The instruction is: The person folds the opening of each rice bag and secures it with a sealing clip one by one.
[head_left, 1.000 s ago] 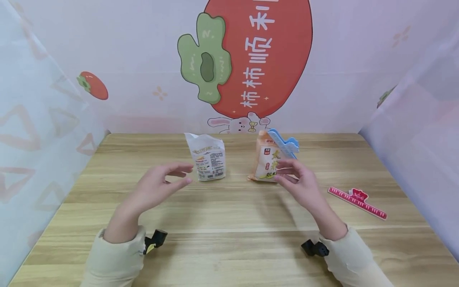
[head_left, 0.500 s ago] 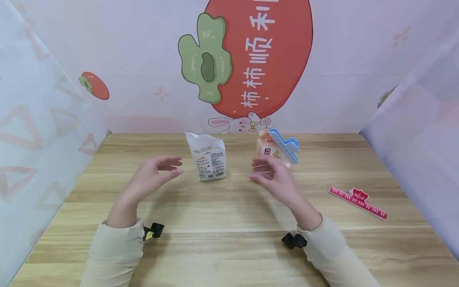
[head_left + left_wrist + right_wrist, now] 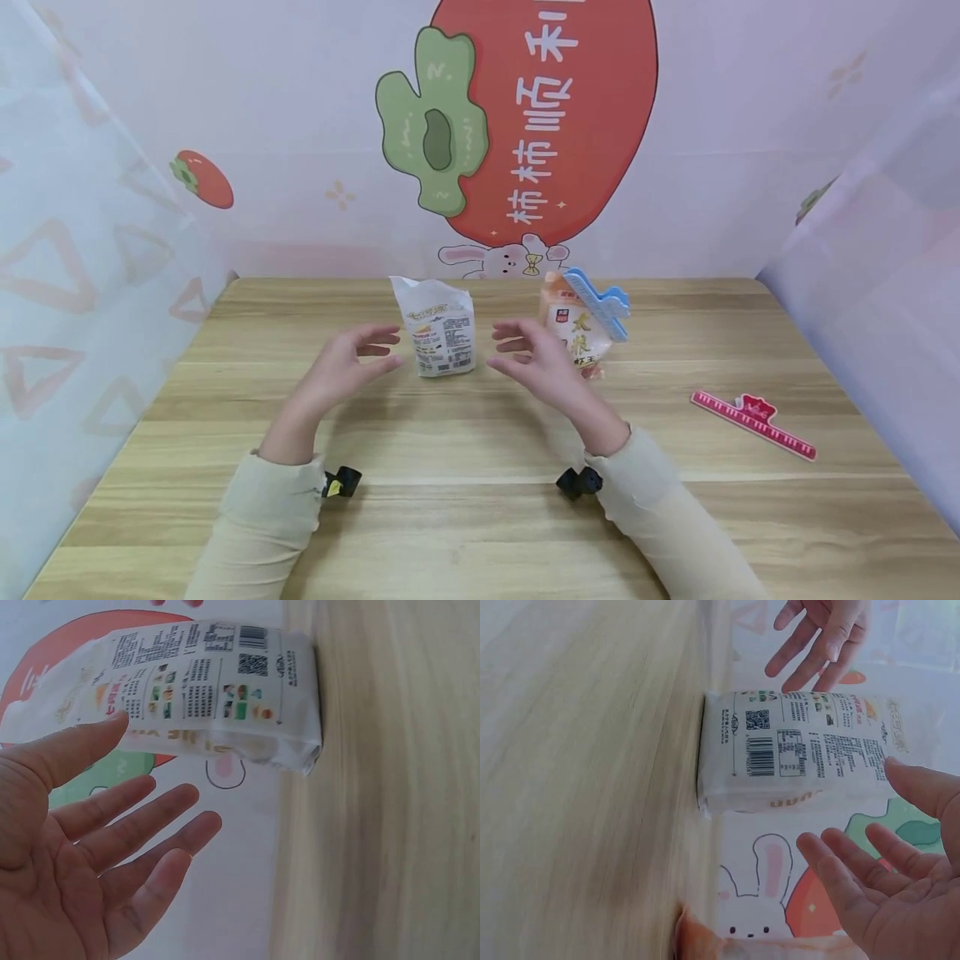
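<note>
A white printed food bag (image 3: 442, 329) stands upright near the back of the table, its barcode side toward me. My left hand (image 3: 348, 362) is just left of it, fingers spread and relaxed, holding nothing. On the bag's other side my right hand (image 3: 536, 358) hovers with loosely bent fingers, thumb apart, holding nothing. In the left wrist view the bag (image 3: 217, 690) lies beyond the thumb and fingertips; the right wrist view shows the bag (image 3: 795, 746) close to the fingertips. Behind the right hand stands an orange and white bag (image 3: 573, 325), partly hidden, with a blue sealing clip (image 3: 597, 304) slanted across its top corner.
A red sealing clip (image 3: 753, 423) with a piano-key pattern lies on the wooden table (image 3: 465, 525) at the right. A printed cloth backdrop (image 3: 300, 108) rises behind the table's back edge, and pale cloth walls flank both sides.
My right hand has moved left from in front of the orange and white bag to beside the white bag. My left hand drew back slightly, then came in toward the white bag.
</note>
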A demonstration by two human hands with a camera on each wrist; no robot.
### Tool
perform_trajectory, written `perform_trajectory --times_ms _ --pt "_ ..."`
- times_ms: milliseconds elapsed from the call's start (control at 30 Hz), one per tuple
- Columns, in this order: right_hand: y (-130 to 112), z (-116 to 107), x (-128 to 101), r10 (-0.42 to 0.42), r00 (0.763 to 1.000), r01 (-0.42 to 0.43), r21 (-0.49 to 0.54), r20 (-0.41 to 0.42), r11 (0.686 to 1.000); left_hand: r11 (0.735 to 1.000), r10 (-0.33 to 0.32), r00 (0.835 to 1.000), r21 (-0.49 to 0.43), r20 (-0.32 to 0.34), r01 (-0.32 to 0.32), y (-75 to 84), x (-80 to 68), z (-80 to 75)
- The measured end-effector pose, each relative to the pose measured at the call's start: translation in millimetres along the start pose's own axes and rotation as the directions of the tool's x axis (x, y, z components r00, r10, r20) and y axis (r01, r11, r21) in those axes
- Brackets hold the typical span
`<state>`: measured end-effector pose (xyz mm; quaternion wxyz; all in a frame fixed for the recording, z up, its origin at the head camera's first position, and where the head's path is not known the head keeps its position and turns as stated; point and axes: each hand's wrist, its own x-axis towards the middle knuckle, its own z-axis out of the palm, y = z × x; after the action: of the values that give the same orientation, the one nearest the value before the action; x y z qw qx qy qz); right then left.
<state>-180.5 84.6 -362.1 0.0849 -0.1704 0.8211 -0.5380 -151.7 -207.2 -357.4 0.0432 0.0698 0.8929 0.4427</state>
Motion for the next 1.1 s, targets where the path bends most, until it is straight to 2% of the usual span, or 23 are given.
perform_trajectory --times_ms 133,333,633,900,1100 --pt "2.8 6.4 8.7 0.021 1.0 -0.021 0.012 0.017 1.0 1.0 -0.007 1.0 -0.024 0.005 0.007 -0.7 4.0 4.7" --pt "9.2 16.4 20.2 0.05 0.999 -0.05 0.012 -0.001 0.999 0.998 -0.02 1.0 -0.06 -0.004 0.019 1.9 12.4 12.3" --pt "9.6 23.3 29.5 0.12 0.992 -0.124 0.078 0.046 0.989 0.995 -0.038 0.999 -0.096 -0.015 0.037 3.6 15.4 15.4" --pt "14.1 25.1 32.8 0.125 0.99 -0.132 0.101 0.068 0.986 0.992 -0.064 0.998 -0.107 -0.006 0.063 2.6 19.5 20.0" --pt "13.5 24.8 34.5 0.129 0.99 -0.133 0.079 0.049 0.988 0.991 -0.065 0.998 -0.121 -0.004 0.064 2.3 24.5 22.4"
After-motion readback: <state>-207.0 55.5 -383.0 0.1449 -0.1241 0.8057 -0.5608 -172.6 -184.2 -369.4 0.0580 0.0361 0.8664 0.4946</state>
